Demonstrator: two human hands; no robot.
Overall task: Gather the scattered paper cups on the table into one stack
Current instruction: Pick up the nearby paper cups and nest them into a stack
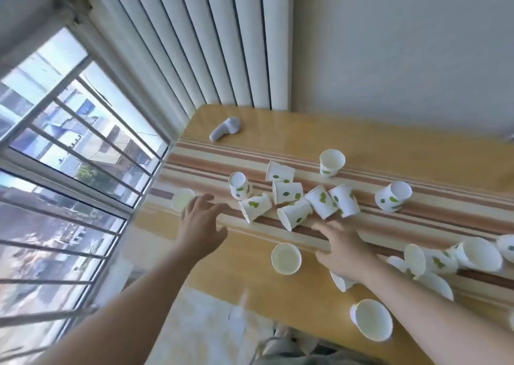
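Both hands are extended over the counter (278,295) with fingers spread, and neither holds anything. The left hand (201,225) reaches toward an upright cup (182,199) at the window-side edge; whether it touches the cup cannot be determined. The right hand (340,250) hovers just below the central cluster of tipped cups (297,200).

Progress assessment: the task appears barely begun. No stack is visible. The paper cups lie scattered, many on their sides on the striped runner (417,217), with a second group (445,259) at the right edge.

Contents: the upright cups, including the nearest one (286,258), show empty white interiors. A grey handheld device (225,128) lies well apart, near the far corner.
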